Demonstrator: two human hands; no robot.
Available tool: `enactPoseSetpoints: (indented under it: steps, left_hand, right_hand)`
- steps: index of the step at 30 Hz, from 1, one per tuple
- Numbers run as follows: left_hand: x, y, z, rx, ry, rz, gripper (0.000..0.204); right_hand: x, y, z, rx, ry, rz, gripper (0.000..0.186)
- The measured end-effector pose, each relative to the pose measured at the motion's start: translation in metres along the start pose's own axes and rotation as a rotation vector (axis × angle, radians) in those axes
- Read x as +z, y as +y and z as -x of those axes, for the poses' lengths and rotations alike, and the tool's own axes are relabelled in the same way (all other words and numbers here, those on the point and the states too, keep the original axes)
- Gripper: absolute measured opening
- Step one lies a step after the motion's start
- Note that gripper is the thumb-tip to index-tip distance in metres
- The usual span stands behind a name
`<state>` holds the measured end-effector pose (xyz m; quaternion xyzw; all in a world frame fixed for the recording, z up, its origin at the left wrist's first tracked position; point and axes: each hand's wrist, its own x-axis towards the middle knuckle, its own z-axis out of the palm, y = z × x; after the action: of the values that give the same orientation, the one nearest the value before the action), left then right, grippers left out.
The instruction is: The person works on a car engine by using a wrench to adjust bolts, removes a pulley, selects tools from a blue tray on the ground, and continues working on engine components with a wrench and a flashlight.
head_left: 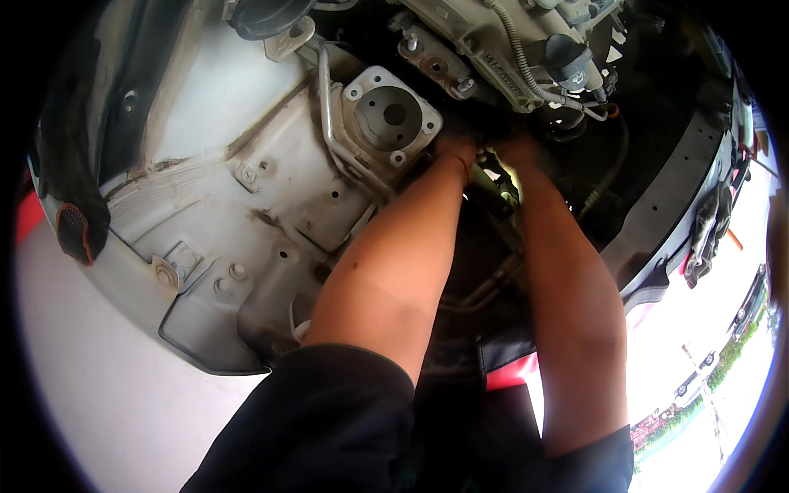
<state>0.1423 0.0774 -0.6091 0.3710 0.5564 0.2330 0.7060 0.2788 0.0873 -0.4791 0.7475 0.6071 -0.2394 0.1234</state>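
Both of my bare arms reach into a car's engine bay, down into a dark gap beside and below the engine (481, 49). My left hand (454, 149) is close to a square metal flange (357, 97) with a round opening and bolt holes. Close by on its right, my right hand (518, 154) is blurred and in shadow. Between the wrists, pale light falls on some parts I cannot make out. The fingers of both hands are hidden in the gap, so what they touch or hold does not show.
A bent metal pipe (326, 107) runs past the flange. Left of it lies the pale inner body panel (271, 197). A black cap (567, 62) and a ribbed hose (516, 49) sit on the engine. A dark front crossmember (670, 197) borders the bay at right.
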Motion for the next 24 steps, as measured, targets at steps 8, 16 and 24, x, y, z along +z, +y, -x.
enactPoseSetpoints:
  steps: [8, 16, 24]
  left_hand:
    - [0.007, 0.108, 0.058, 0.296, -0.391, -1.269, 0.016]
    - [-0.009, 0.092, 0.044, 0.115, -0.147, -0.545, 0.011]
    - [0.002, 0.125, 0.074, -0.377, 0.001, 0.429, 0.025]
  right_hand:
    - [-0.042, -0.004, 0.032, 0.148, -0.117, -0.431, 0.074]
    - [-0.027, -0.010, 0.013, 0.276, 0.014, -0.480, 0.093]
    - [-0.011, -0.003, 0.007, 0.234, 0.054, -0.419, 0.098]
